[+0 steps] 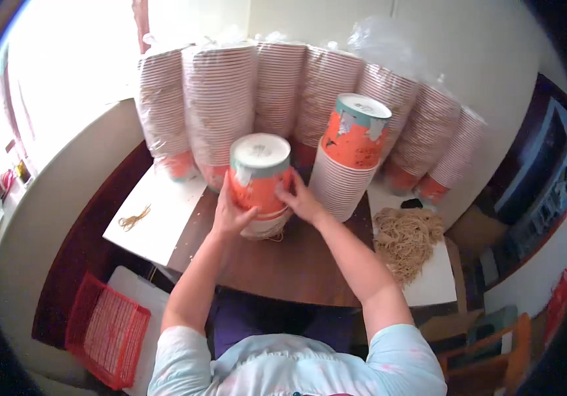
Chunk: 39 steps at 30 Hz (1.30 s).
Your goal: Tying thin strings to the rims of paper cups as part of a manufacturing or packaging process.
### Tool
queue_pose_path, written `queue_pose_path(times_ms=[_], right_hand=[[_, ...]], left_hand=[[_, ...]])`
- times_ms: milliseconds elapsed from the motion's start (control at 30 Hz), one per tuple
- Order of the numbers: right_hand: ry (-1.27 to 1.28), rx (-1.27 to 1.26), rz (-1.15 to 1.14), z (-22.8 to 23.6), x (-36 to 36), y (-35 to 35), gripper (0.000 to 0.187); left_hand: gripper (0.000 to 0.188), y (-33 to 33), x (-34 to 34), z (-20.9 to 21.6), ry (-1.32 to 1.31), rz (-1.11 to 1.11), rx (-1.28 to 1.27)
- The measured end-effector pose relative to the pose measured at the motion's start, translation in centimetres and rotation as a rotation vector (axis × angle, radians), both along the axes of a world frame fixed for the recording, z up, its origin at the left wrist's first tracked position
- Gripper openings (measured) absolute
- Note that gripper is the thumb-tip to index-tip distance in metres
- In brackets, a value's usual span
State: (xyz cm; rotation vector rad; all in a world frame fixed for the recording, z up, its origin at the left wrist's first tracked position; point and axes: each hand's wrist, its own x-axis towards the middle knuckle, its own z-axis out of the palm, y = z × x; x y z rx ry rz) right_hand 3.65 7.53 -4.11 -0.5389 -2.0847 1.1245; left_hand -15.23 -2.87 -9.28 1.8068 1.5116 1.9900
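Note:
Both my hands grip an orange paper tub [260,188] with a green band, turned upside down so its white base faces up. My left hand [234,212] curves round its left side. My right hand [303,201] presses on its right side. Below it shows a white part [263,228], with thin tan strands at its lower edge; what else lies under it is hidden. Right of my hands stands a tall stack of nested upside-down tubs [344,178], its top orange tub [356,135] showing white torn-looking patches.
Several tall plastic-wrapped stacks of tubs [220,105] line the back of the brown table [283,270]. A tan heap of what look like rubber bands [407,241] lies at right, a few loose ones [135,218] at left. A red basket [108,330] stands low at left.

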Motion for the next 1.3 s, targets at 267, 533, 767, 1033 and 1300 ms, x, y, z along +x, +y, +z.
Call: queue_pose_path(times_ms=[267, 533, 767, 1033, 1300], right_hand=[[-0.006, 1.093, -0.793, 13.6, 8.6, -1.8, 0.045], [-0.372, 1.093, -0.672, 18.6, 11.6, 7.3, 0.048], [-0.205, 0.905, -0.694, 24.5, 10.9, 7.8, 0.053], [0.322, 1.064, -0.755, 30.5, 17.2, -2.6, 0.039], [0.925, -1.051, -0.100, 1.1, 19.5, -6.6, 0.040]], left_hand=[[0.086, -5.3, 5.6, 5.1, 0.264, 0.353, 0.003], [0.028, -17.0, 15.9, 22.4, 0.573, -0.783, -0.057], [0.033, -18.3, 18.6, 27.5, 0.523, -0.588, -0.131], [0.035, -18.0, 21.4, 24.6, 0.730, -0.031, 0.668], [0.036, -22.4, 18.0, 24.2, 0.977, -0.190, 0.179]])
